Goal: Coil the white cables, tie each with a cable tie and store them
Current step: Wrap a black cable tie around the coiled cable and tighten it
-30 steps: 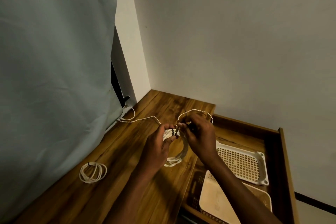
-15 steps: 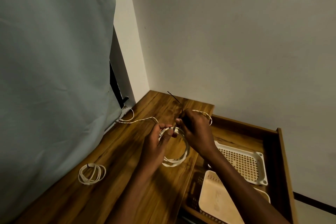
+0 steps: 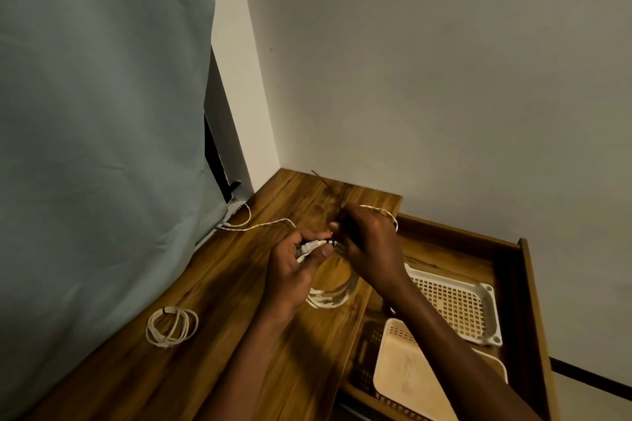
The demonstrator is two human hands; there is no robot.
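The wooden counter runs from the frame's lower left up to the wall corner at centre, hemmed by a grey-green curtain on the left and an open drawer on the right holding a white perforated tray and a cream basket. At centre frame, the white cable coil hangs in loops over the counter's right edge. The left hand grips its top and plug end; the right hand pinches a black cable tie just beside. A tied coil lies lower left.
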